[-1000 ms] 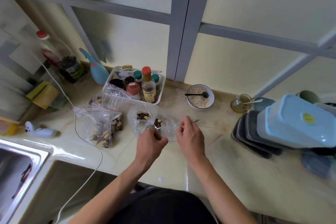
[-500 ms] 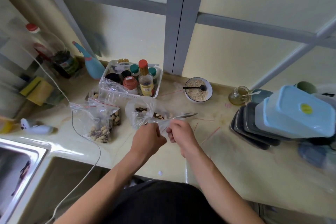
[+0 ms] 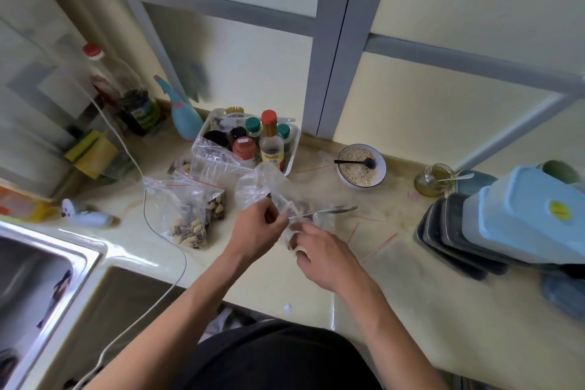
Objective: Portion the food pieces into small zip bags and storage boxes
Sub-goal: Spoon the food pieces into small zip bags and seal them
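- Sink, steel, far left at 9 o'clock, set into the counter.
- White cable runs across the counter past the sink edge, w/ a small white gadget lying beside it.
- Yellow sponges and a red-capped bottle stand at 10 o'clock by the wall.
- Filled zip bags w/ nuts and seeds sit at 9 o'clock from the hands, red seal strips up top; can't tell how many bags.
- White basket of condiment bottles at 12 o'clock, just behind the bags.
- Left hand pinches the clear zip bag near its mouth, fingers curled on the plastic; the bag is lifted off the counter.
- Right hand is curled, gripping the lower part of the same bag; a metal spoon pokes out to 3 o'clock between the two hands – can't tell which one holds it.
- Bowl of pale crumbs w/ a black spoon in it, 1 o'clock from the hands.
- Small glass jar w/ yellowish liquid, further right.
- Storage boxes, pale blue lids over dark trays, stacked and tilted at 3 o'clock.
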The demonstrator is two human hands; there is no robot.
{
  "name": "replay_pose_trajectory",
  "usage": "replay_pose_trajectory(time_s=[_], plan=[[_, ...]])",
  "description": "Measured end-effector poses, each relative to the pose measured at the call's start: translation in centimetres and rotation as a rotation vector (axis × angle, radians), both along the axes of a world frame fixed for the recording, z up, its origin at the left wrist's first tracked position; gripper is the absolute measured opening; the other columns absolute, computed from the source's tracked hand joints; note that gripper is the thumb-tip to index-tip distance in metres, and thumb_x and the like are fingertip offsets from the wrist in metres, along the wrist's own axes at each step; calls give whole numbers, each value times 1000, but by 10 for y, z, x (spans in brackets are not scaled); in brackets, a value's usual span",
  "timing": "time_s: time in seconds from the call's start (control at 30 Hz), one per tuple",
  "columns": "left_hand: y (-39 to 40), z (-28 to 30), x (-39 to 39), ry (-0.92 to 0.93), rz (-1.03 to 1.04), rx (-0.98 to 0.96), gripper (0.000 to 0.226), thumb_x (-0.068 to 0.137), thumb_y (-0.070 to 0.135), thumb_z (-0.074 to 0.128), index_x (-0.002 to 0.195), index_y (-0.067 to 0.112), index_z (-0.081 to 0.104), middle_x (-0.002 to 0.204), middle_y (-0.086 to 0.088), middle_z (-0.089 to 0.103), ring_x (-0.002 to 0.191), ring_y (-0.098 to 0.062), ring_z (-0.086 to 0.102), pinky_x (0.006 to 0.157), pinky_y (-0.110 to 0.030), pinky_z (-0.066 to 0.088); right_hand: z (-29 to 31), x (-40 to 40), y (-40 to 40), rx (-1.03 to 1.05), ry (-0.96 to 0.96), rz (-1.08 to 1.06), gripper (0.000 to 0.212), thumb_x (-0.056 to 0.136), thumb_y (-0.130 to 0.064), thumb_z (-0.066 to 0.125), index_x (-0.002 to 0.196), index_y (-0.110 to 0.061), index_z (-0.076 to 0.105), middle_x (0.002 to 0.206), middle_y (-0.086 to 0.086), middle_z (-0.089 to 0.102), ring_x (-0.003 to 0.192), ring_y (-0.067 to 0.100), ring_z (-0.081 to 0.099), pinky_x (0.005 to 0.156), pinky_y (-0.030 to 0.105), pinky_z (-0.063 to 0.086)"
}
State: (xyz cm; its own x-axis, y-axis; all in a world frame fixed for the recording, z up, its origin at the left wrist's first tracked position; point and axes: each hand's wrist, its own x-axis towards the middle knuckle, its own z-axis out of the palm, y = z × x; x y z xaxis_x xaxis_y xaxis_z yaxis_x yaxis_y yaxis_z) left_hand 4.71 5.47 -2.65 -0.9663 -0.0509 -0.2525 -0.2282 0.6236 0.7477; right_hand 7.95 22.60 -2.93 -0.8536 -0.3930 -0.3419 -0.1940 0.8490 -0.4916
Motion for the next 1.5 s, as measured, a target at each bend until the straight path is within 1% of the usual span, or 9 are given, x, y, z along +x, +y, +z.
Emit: replay_pose_trajectory(time_s=[0.17,0.3,0.4,0.63,0.8,0.9,1.13,1.3,1.5], plan=[[-11,-3,1,-2,-247,161,34,83,47,60,103,19,55,104,3,55,94,-9,52,81,-27,43,5,-3,15,-122,-63,43,21,96,-34,58,114,-35,66,125,-16,59,115,11,59,99,35,49],[-17,-6,8,-99,-610,114,119,66,64,82,154,26,12,154,12,22,143,-5,21,117,-25,24,15,-4,31,-181,-127,56,12,98,-32,58,102,-34,69,144,-16,49,120,-5,53,93,17,42],[-6,-14,11,-25,-692,4,136,59,70,83,158,23,1,161,9,16,148,-9,13,121,-30,14,25,-4,33,-246,-132,87,15,94,-21,59,93,-33,67,144,-18,49,74,-13,55,74,13,40],[11,-26,17,134,-530,-26,95,68,48,77,146,25,28,123,11,60,120,-13,52,109,-37,38,31,-2,34,-402,-176,-100,19,96,-42,63,113,-35,64,85,-27,68,48,6,45,61,19,36],[14,-35,23,138,-507,45,92,67,41,82,143,23,31,119,11,58,116,-14,56,101,-29,42,27,5,34,-329,-181,-20,53,96,-56,61,146,-47,47,97,-7,70,56,-9,54,66,15,36],[12,-44,22,147,-337,111,81,67,46,81,134,25,40,116,14,63,113,-11,58,99,-33,45,18,1,38,-516,-118,-129,39,100,-44,62,138,-50,56,103,-12,70,52,4,51,61,25,47],[13,-45,4,114,-51,-86,75,64,60,73,127,31,41,116,18,57,121,-13,47,103,-33,24,-90,-64,81,-669,-351,-1307,20,99,-19,61,105,-1,66,74,13,65,42,15,58,46,26,44],[19,-36,5,-165,-79,-259,84,83,48,72,151,26,28,128,2,66,116,-21,63,105,-36,39,-124,-89,80,-935,-715,-1445,16,99,-22,65,97,-7,61,70,13,63,47,16,56,35,17,37],[20,-35,2,-317,-42,-338,50,91,44,64,130,16,49,114,-6,72,114,-20,66,115,-41,34,-135,-107,60,-967,-551,-1426,22,93,-21,73,97,1,68,62,6,56,42,12,49,36,19,36]])
